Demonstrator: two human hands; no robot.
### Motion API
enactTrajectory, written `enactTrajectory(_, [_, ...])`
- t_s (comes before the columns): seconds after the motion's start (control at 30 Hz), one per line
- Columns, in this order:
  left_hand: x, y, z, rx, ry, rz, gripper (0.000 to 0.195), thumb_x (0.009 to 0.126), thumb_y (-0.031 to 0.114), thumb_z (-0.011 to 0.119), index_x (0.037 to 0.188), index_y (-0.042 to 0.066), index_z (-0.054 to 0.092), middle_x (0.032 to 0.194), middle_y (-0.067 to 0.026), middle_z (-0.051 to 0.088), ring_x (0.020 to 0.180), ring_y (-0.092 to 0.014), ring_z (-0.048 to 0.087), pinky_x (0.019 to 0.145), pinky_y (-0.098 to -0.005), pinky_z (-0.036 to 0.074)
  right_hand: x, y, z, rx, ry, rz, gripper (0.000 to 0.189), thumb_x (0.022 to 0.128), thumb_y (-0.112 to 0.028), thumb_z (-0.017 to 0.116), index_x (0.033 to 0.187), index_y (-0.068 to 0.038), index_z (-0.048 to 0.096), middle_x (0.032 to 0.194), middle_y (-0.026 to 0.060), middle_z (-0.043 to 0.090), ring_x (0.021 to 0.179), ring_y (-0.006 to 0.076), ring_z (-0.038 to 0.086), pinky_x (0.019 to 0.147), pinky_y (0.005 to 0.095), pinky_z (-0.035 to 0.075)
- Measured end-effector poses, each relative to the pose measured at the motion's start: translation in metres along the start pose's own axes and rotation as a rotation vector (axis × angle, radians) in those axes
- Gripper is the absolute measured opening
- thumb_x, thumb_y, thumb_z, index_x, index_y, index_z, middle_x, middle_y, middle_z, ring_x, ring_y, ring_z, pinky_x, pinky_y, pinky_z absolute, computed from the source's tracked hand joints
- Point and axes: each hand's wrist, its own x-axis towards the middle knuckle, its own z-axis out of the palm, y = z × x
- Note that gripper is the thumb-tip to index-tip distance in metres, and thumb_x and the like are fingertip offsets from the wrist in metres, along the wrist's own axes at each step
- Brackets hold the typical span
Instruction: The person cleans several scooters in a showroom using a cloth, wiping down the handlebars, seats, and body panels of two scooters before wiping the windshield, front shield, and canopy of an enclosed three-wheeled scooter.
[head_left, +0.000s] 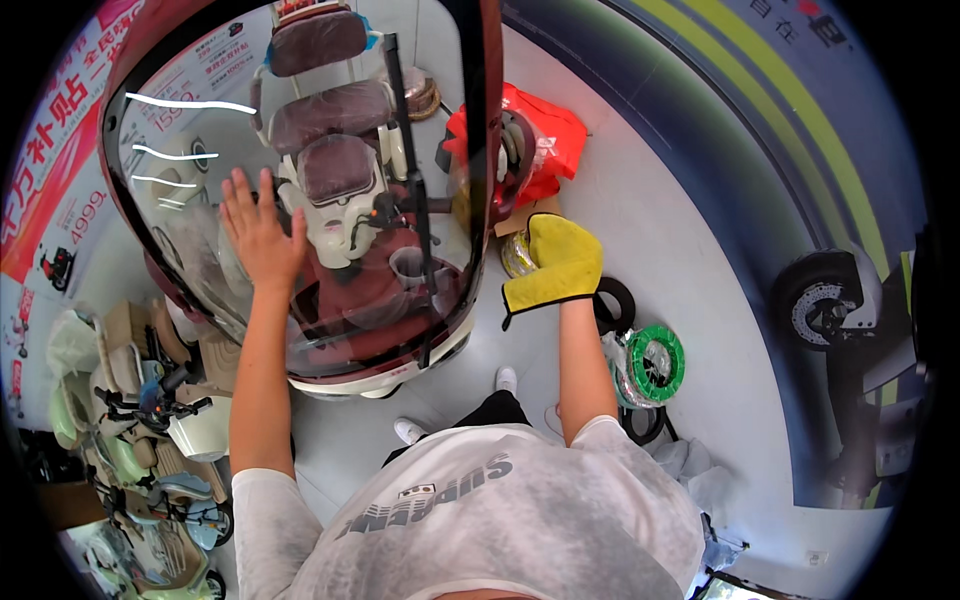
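Observation:
A large clear windshield (225, 285) with a dark red frame fronts a small dark red and white vehicle (390, 375). My left hand (259, 240) is bare, with its fingers spread and its palm towards the glass. It appears to rest flat on the windshield's left part. A yellow microfiber cloth (566, 255) with black edging is bunched over my right hand (576, 306), hiding the fingers. That hand is off to the right of the windshield, apart from the glass. A long black wiper arm (409, 150) runs along the windshield. Through the glass, dark red seats (337, 169) and handlebars show.
Several electric scooters (154, 405) crowd the left side. At right on the floor are a red bag (559, 139), black tires (615, 304) and a green-rimmed roll (656, 366). A printed banner (712, 150) curves along the right wall.

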Motion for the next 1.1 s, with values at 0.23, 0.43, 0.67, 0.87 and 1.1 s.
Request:
enactTrajectory(0.23, [0.006,0.005,-0.012,0.077,0.036,0.022,0.066,0.09,0.03,0.066,0.151,0.013,0.046,0.162,-0.0198,0.034,0.15,-0.042,0.031,0.12,-0.052,0.028,-0.005,0.103,0.014,0.434,0.067,-0.021,0.062,0.064,-0.043,0.08,0.118,-0.013,0.072,0.112,0.0097,0.074,0.104,0.0313,0.069,0.095,0.0401,0.053])
enactTrajectory(0.43, [0.054,0.132,-0.034,-0.139,-0.005,-0.36,0.027,0.092,0.012,0.065,0.117,0.003,0.067,0.116,-0.014,0.069,0.109,-0.029,0.065,0.097,-0.0383,0.049,0.013,0.176,-0.017,0.413,-0.027,-0.166,0.075,0.052,-0.044,0.083,0.12,-0.013,0.067,0.112,0.009,0.072,0.106,0.0326,0.067,0.093,0.0427,0.053])
enactTrajectory(0.67, [0.104,0.328,0.071,-0.633,-0.404,-0.55,0.049,0.091,0.028,0.072,0.128,-0.002,0.061,0.114,-0.0179,0.069,0.107,-0.028,0.069,0.093,-0.0384,0.054,0.018,0.236,-0.016,0.446,-0.117,-0.223,0.067,0.06,-0.037,0.079,0.121,-0.012,0.066,0.115,0.0099,0.07,0.105,0.033,0.067,0.091,0.0431,0.053])
enactTrajectory(0.87, [0.113,0.361,0.148,-0.016,-0.575,-0.345,0.098,0.077,0.043,0.084,0.149,-0.006,0.039,0.125,-0.0257,0.06,0.111,-0.038,0.065,0.091,-0.0451,0.056,-0.007,0.265,-0.008,0.508,-0.142,-0.186,0.065,0.065,-0.037,0.078,0.123,-0.01,0.067,0.118,0.0102,0.071,0.108,0.0322,0.067,0.095,0.0412,0.052])
enactTrajectory(1.1, [0.139,0.342,0.173,0.025,-0.488,-0.254,0.073,0.082,0.021,0.076,0.145,0.002,0.044,0.117,-0.0244,0.062,0.105,-0.042,0.065,0.083,-0.0479,0.057,-0.028,0.302,-0.015,0.487,-0.252,-0.067,0.066,0.067,-0.04,0.08,0.124,-0.01,0.067,0.119,0.0125,0.07,0.11,0.0328,0.066,0.098,0.0411,0.051])
